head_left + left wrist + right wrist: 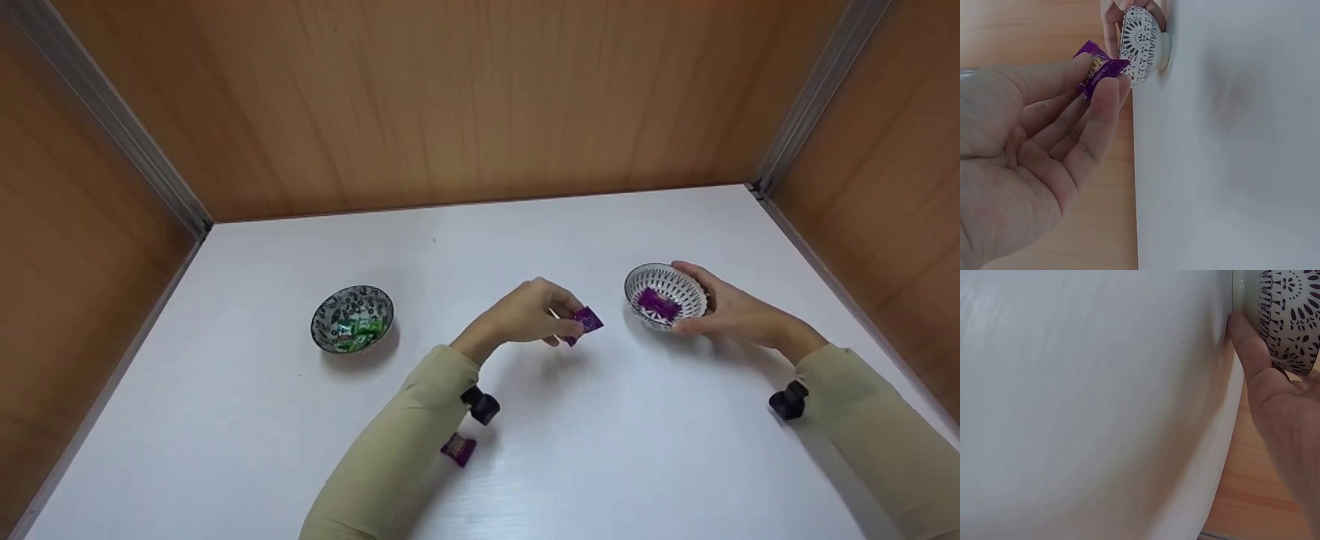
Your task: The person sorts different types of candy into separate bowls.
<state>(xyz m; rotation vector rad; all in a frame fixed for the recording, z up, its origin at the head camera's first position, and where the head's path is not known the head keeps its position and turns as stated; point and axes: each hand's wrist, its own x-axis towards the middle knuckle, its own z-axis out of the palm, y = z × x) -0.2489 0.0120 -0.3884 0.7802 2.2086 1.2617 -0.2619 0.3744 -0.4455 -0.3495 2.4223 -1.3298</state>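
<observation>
My left hand [525,313] pinches a purple-wrapped candy [1095,72] between thumb and fingertips, above the table and left of a patterned white bowl [681,282]. In the left wrist view the candy overlaps the bowl's outer wall. My right hand [739,311] holds that bowl from its right side, thumb at the near side and fingers round the far side. The right wrist view shows a fingertip low by the bowl's foot [1239,295]. Inside the bowl lie purple candies [658,304].
A dark-patterned bowl [351,298] with several green candies [361,334] stands at the left. One more purple candy [459,449] lies on the white table [645,442] beside my left forearm. Wooden panels [465,105] close off the back and sides.
</observation>
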